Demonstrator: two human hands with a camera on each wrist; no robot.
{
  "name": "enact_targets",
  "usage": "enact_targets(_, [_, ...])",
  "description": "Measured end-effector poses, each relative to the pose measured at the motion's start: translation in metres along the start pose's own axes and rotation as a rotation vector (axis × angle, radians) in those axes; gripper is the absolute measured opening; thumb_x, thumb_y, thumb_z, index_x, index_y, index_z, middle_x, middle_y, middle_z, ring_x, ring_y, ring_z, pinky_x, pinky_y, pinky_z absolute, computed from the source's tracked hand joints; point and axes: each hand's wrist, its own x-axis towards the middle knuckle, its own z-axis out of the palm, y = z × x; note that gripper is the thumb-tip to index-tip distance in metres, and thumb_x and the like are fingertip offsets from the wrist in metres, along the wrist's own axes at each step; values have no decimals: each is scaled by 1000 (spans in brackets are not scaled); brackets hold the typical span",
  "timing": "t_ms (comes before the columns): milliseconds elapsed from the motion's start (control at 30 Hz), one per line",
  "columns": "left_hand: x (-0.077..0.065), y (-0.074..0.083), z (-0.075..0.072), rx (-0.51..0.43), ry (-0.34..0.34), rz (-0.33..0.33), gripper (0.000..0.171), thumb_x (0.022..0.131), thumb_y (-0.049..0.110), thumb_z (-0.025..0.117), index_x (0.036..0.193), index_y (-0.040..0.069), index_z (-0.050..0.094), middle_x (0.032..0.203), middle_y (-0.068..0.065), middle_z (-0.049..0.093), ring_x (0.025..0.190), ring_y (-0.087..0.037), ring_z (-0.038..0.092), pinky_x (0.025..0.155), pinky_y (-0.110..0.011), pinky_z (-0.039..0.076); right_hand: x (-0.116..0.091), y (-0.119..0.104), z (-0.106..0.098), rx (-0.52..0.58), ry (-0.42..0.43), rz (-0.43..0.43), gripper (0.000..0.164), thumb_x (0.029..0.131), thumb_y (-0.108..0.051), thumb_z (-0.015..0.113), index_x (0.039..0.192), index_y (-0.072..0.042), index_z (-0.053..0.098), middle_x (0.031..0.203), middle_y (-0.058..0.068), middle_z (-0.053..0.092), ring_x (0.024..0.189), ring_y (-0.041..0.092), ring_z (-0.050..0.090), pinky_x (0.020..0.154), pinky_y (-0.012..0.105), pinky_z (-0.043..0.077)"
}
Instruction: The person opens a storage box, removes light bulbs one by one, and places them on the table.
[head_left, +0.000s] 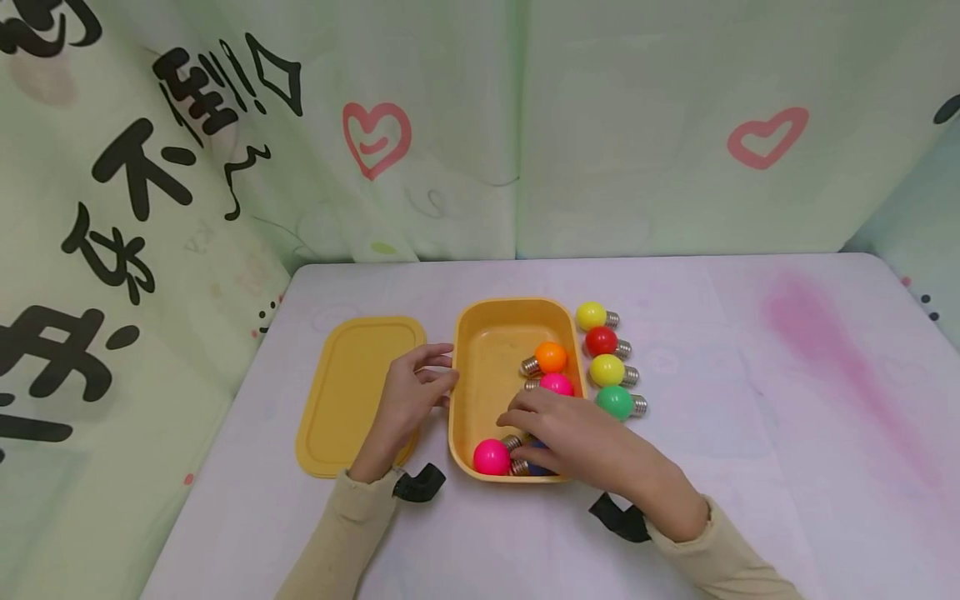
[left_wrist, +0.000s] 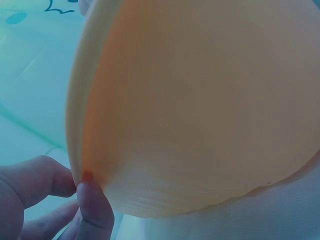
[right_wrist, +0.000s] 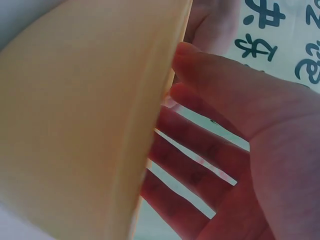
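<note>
In the head view a yellow plastic box (head_left: 480, 358) stands in the middle of the table. Inside it are an orange bulb (head_left: 551, 357), two pink bulbs (head_left: 492, 457) and, partly under my right hand, a blue bulb (head_left: 538, 463). My left hand (head_left: 408, 396) grips the box's left edge; up close in the left wrist view, thumb (left_wrist: 95, 207) and finger meet at the rim. My right hand (head_left: 573, 433) reaches over the box's near right side. In the right wrist view its fingers (right_wrist: 200, 145) are spread, some tips hidden behind the box wall, the thumb apart.
A yellow lid (head_left: 348, 392) lies left of the box, partly under the left forearm. Along the box's right side stands a column of bulbs: yellow (head_left: 591, 316), red (head_left: 601, 342), another yellow (head_left: 607, 370) and green (head_left: 615, 402). A printed curtain (head_left: 622, 125) hangs behind the table.
</note>
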Motion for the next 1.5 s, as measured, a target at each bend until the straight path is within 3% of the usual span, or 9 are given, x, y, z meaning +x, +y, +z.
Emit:
enact_targets(500, [1, 0, 0, -9, -2, -1, 40, 89, 4, 70, 128, 7, 63, 113, -13, 65, 86, -28, 68, 64, -30, 61, 9, -6, 11, -7, -80, -74, 32, 91, -33, 71, 119, -16, 71, 105, -4, 68, 94, 11, 61, 84, 24, 56])
enact_targets(1500, [0, 1, -1, -9, -12, -16, 41, 89, 6, 70, 129, 9, 62, 114, -13, 65, 89, -27, 68, 66, -29, 61, 23, -7, 22, -56, -141, -43, 38, 90, -32, 73, 122, -13, 68, 103, 1, 71, 93, 15, 64, 86, 27, 57])
